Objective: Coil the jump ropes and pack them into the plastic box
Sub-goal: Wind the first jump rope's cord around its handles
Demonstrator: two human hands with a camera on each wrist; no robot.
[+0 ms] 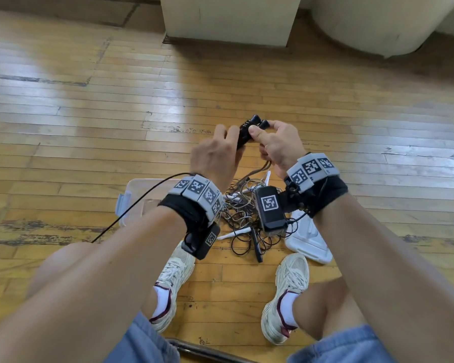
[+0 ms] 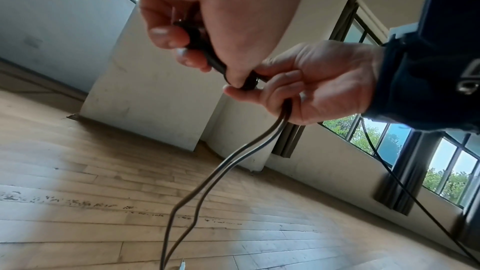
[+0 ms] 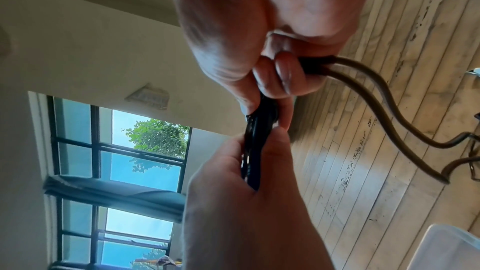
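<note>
Here both hands meet over the wooden floor [image 1: 63, 121]. The left hand [image 1: 215, 155] and the right hand [image 1: 275, 145] curl their fingers [image 2: 168, 36] around a pair of black handles [image 1: 247, 132], held side by side. Two strands of rope [image 2: 233, 157] hang from them down to a tangled heap of ropes [image 1: 247, 213] between the shoes [image 1: 286, 294]. The clear plastic box [image 1: 136, 195] sits at nine o'clock of the heap, its white lid [image 1: 309, 244] at four o'clock. A pale pillar [image 1: 228, 19] stands at twelve o'clock.
</note>
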